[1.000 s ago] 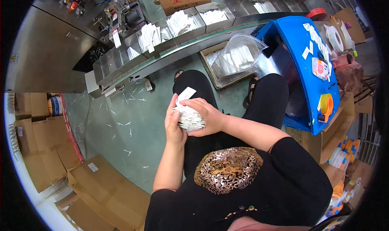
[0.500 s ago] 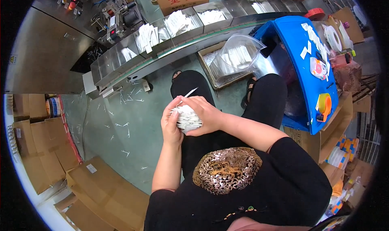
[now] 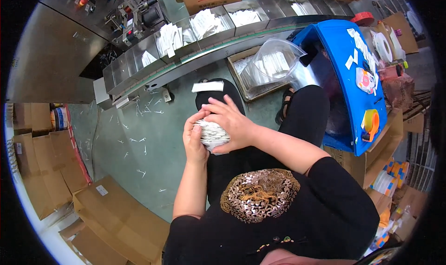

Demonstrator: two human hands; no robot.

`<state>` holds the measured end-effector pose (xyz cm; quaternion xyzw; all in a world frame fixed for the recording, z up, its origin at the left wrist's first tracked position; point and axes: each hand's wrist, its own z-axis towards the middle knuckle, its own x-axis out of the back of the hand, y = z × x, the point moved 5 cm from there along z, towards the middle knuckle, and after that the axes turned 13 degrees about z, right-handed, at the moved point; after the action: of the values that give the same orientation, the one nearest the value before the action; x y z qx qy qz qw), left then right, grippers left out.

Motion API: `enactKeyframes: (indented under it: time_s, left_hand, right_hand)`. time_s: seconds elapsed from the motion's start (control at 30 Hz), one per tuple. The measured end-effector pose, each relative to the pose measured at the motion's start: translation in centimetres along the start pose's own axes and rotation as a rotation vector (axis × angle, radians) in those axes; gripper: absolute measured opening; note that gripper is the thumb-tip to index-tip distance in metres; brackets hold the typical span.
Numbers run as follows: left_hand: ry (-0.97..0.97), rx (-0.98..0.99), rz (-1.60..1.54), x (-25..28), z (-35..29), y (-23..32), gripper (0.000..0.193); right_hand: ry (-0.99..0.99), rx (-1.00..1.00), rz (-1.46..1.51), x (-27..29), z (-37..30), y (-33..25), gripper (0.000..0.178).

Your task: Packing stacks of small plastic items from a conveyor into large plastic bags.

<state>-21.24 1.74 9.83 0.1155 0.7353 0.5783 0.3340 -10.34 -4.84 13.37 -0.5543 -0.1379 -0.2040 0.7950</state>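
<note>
A thick bundle of thin white paper packets (image 3: 213, 135) is held between my hands above my lap, their narrow ends fanned toward me. My left hand (image 3: 195, 137) wraps the bundle's left side, its thumb pressed on the ends. Against the right side rests my right hand (image 3: 235, 125), thumb along the near edge and fingers stretched out over the far side. Beyond my fingertips a single white packet (image 3: 207, 86) shows over my knee, apart from both hands; whether it is in the air or lying there I cannot tell.
A row of metal bins (image 3: 216, 29) holding white packets runs across the far side. Beyond my knees, a clear plastic tub (image 3: 272, 62) of packets sits in a tray (image 3: 250, 96). A blue crate (image 3: 341, 79) stands at right, cardboard boxes (image 3: 118, 216) at left. White scraps litter the floor.
One packet has left my fingers and now shows beyond them over the knee. My right fingers have straightened and lifted; the bundle stays nearly in place.
</note>
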Motion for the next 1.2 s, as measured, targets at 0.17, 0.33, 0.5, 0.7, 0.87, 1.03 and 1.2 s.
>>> enactKeyframes:
  time_s: [0.17,0.33,0.5,0.7,0.87,1.03,1.2]
  left_hand:
    - [0.011,0.021,-0.052,0.3,-0.4,-0.4,0.037]
    - [0.059,0.085,0.056,-0.1,-0.4,0.1,0.043]
    - [-0.063,-0.065,-0.019,-0.3,-1.5,1.8,0.059]
    - [-0.053,0.005,0.168,-0.4,-2.6,0.2,0.075]
    - [-0.157,-0.087,0.339,-1.2,-3.0,0.6,0.080]
    - [-0.138,-0.065,0.347,-1.2,-3.4,-0.2,0.072]
    - [-0.070,-0.080,0.163,-0.5,-3.2,-0.5,0.059]
  right_hand:
    - [0.070,0.025,0.280,-0.8,-0.7,0.5,0.087]
    - [0.147,-0.009,0.266,-0.8,-1.2,0.6,0.091]
    - [0.107,0.261,0.190,-0.1,-0.3,-1.6,0.087]
    - [0.048,0.111,0.245,-1.2,-2.7,0.3,0.085]
    - [0.063,0.189,0.228,-0.5,-2.0,-0.6,0.093]
    - [0.124,0.143,0.220,-1.3,-3.3,0.8,0.096]
    - [-0.003,0.112,0.330,-1.7,-2.5,0.1,0.102]
